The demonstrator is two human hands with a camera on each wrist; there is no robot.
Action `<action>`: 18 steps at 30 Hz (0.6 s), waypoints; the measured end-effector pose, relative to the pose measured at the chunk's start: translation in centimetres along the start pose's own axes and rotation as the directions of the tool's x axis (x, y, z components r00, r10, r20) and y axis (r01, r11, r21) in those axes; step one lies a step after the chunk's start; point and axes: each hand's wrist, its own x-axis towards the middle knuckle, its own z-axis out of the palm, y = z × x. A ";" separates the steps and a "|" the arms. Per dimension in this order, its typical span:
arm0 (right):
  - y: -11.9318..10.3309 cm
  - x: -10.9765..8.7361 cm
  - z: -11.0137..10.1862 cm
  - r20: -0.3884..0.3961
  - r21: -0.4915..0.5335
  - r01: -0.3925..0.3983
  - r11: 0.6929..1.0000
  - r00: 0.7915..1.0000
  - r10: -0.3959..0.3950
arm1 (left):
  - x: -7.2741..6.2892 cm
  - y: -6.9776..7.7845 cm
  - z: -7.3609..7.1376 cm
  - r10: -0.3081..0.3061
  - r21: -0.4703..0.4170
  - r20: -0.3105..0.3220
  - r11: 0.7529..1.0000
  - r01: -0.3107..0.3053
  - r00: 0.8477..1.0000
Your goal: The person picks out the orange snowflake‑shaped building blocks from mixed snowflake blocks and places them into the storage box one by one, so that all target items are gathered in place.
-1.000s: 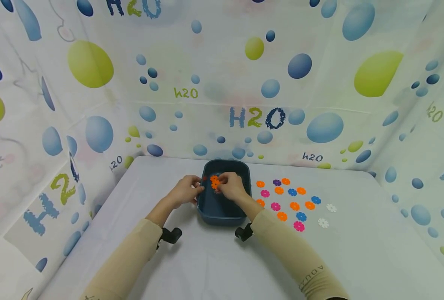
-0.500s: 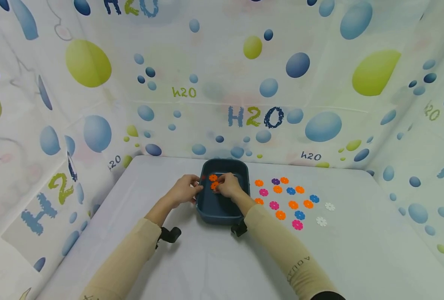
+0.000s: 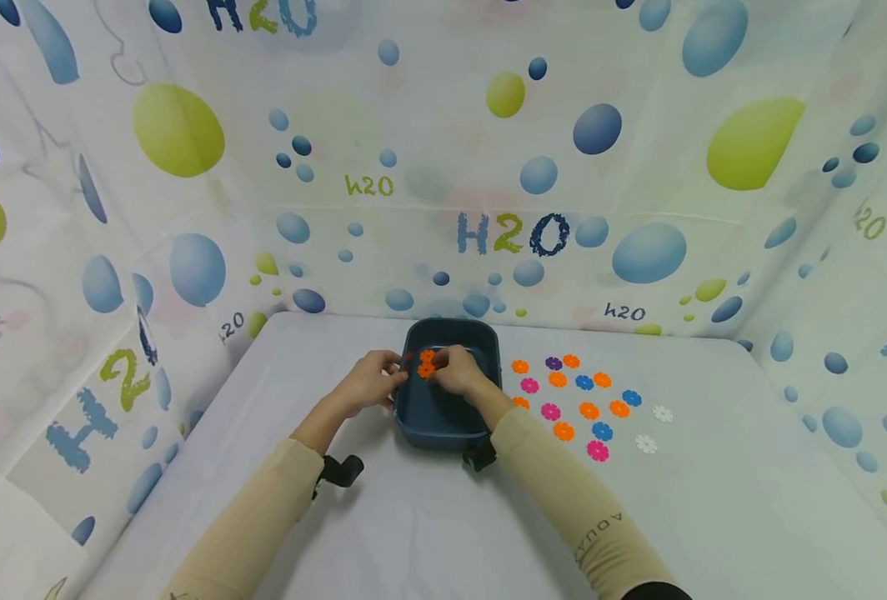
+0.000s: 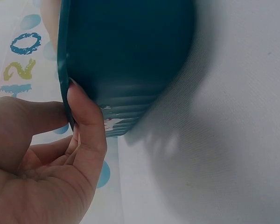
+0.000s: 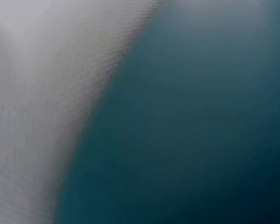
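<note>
In the head view my left hand [image 3: 371,381] is at the left wall of a dark blue plastic bin [image 3: 443,439]. The left wrist view shows that hand [image 4: 51,158] pinching the bin's rim [image 4: 63,60] between thumb and fingers. My right hand [image 3: 460,370] reaches into the bin, fingers curled at the edge of an orange flower-shaped piece [image 3: 425,370]. Another orange flower-shaped piece [image 3: 428,356] lies just beyond it. The right fingertips are partly hidden. In the right wrist view only the bin's blurred outer wall [image 5: 177,116] and the white cloth appear.
Right of the bin, several flower-shaped pieces lie scattered on the white tablecloth [image 3: 744,467]: orange [image 3: 589,411], pink [image 3: 597,451], blue [image 3: 603,431], purple [image 3: 553,363] and white [image 3: 646,444]. A patterned curtain [image 3: 428,100] hangs behind and at both sides.
My right hand has shifted slightly within the bin, its forearm swinging left and closer to the bin. The lower orange piece has moved slightly left. My left hand stays on the rim.
</note>
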 end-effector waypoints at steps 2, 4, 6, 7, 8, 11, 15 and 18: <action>-0.1 0.0 -0.1 0.006 -0.001 0.003 1.000 1.000 -0.003 | 0.0 0.1 0.0 0.003 0.007 0.002 1.000 -0.003 1.000; -0.1 0.0 -0.3 0.010 -0.008 0.006 1.000 1.000 -0.006 | 0.0 0.2 0.0 0.002 0.011 0.004 1.000 -0.002 1.000; -0.2 0.0 -0.4 0.012 -0.020 0.015 1.000 1.000 -0.014 | 0.1 0.1 0.0 0.000 0.013 0.007 1.000 0.000 1.000; -0.2 0.0 -0.4 0.010 -0.030 0.020 0.999 1.000 -0.020 | 0.1 0.1 0.0 -0.002 0.012 0.008 1.000 0.002 1.000; -0.3 -0.1 -0.5 0.008 -0.040 0.025 0.999 1.000 -0.024 | 0.2 0.1 0.0 -0.003 0.014 0.009 1.000 0.003 1.000; -0.5 -0.3 -0.8 0.004 -0.071 0.038 0.997 0.999 -0.038 | 0.2 -0.1 -0.1 -0.010 0.015 0.008 1.000 0.010 1.000; -1.0 -1.0 -1.3 0.018 -0.113 0.077 0.991 0.997 -0.075 | 0.0 0.0 -0.1 -0.017 0.007 0.003 1.000 0.017 1.000; -1.4 -1.7 -2.0 0.036 -0.157 0.127 0.979 0.992 -0.123 | -0.1 0.3 0.0 -0.006 0.007 0.008 1.000 0.006 1.000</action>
